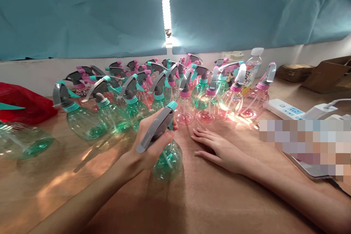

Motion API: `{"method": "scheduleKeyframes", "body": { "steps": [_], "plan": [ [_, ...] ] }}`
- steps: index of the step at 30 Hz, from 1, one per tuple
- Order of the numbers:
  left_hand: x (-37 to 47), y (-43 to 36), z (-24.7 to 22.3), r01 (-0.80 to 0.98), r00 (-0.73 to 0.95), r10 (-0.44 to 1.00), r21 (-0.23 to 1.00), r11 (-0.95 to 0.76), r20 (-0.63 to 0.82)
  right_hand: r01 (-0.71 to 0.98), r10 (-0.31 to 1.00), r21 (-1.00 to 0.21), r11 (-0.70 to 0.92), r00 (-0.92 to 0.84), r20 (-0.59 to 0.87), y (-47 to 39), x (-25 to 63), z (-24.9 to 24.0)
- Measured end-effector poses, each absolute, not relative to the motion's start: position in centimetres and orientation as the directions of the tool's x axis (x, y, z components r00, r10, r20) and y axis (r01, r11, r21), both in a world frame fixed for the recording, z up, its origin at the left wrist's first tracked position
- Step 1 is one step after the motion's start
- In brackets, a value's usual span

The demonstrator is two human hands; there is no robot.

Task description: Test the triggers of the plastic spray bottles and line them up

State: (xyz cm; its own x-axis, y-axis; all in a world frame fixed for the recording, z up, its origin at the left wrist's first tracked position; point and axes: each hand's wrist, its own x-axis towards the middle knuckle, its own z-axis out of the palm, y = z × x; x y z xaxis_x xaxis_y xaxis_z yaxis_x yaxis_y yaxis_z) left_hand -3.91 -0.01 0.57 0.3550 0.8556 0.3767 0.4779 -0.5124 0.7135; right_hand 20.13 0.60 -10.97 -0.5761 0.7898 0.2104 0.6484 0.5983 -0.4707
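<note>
My left hand is wrapped round the neck of a green spray bottle, just below its grey and teal trigger head. The bottle stands upright on the wooden table, and its collar is hidden by my fingers. My right hand lies flat on the table to the right of the bottle, fingers stretched out and holding nothing. Just beyond my hands stand rows of spray bottles, among them a green one with a teal collar and a clear pink one with a pink collar.
More green bottles stand at the left, beside a red bag. A drink bottle with a white cap is at the back. On the right are a power strip, a partly blurred device and cardboard boxes.
</note>
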Motion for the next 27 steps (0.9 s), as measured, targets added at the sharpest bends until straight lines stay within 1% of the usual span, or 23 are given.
{"method": "scheduleKeyframes", "body": {
  "steps": [3, 8, 12, 15, 21, 27],
  "plan": [
    [-3.9, -0.1, 0.6, 0.426, 0.382, 0.865, 0.768, -0.478, 0.326, 0.646, 0.787, -0.468, 0.604, -0.577, 0.220, 0.6, 20.1, -11.0],
    [-3.8, 0.4, 0.0, 0.392, 0.341, 0.868, 0.785, -0.480, 0.361, 0.634, 0.779, -0.469, 0.614, -0.581, 0.235, 0.6, 20.1, -10.8],
    [-3.7, 0.6, -0.6, 0.398, 0.328, 0.856, 0.764, -0.508, 0.398, 0.663, 0.784, -0.439, 0.607, -0.590, 0.192, 0.6, 20.0, -10.6],
    [-3.8, 0.6, -0.8, 0.422, 0.327, 0.851, 0.743, -0.520, 0.411, 0.664, 0.782, -0.432, 0.609, -0.593, 0.192, 0.6, 20.0, -10.6],
    [-4.0, 0.6, -1.2, 0.414, 0.317, 0.854, 0.750, -0.516, 0.413, 0.641, 0.781, -0.462, 0.613, -0.581, 0.230, 0.6, 20.0, -10.8],
    [-3.9, 0.6, -1.2, 0.391, 0.314, 0.852, 0.761, -0.518, 0.419, 0.641, 0.786, -0.472, 0.605, -0.576, 0.226, 0.6, 20.0, -10.7]
  ]
}}
